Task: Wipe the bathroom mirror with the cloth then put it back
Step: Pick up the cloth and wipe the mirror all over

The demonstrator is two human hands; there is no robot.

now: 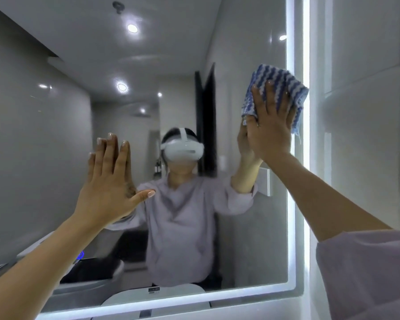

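Cloth (280, 84), blue-and-white striped and folded into a pad, sits high on the mirror (56, 112) close to its right edge. It is pinned to the glass under your right hand (271, 125), whose fingers lie straight and flat across it rather than curled round it. That is a sound way to wipe: press with the whole palm so the pad makes full contact, work in overlapping passes down and across from this corner, and mind the loose edge hanging below your palm, which could fold under and drag a streak. Your left hand (109, 181) is raised before the glass further left, fingers straight and together, thumb out, holding nothing; whether it touches the glass I cannot tell, but if it does, expect prints to wipe off afterwards. Most of the mirror lies left of and below the pad, so I judge the wiping far from finished and the putting-back not yet begun. A lit strip (291, 181) borders the glass along its right and bottom edges; go gently there. Beyond it stands a pale tiled wall (367, 112), and the reflection shows ceiling spotlights (132, 28) and grey walls.
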